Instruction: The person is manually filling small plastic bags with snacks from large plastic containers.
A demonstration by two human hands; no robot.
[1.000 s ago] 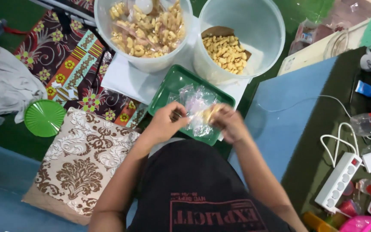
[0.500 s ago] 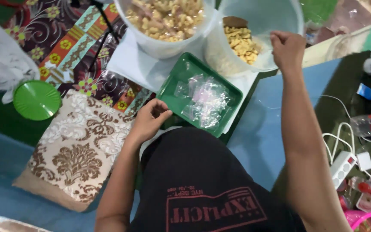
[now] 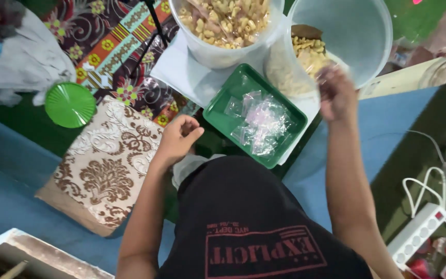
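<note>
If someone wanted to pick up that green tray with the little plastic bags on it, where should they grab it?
Probably by the raised rim of the green tray, at its near left edge, coming from the side of the left hand. That edge is bare and open. The clear bags cover the middle, and the two tubs crowd the far edge.

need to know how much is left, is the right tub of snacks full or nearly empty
Nearly empty: the right tub holds only a small heap of snacks at the bottom, its walls mostly bare.

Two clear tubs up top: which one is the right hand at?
The right hand is at the right-side tub, the mostly empty one; the left-side tub is heaped with snacks.
</note>
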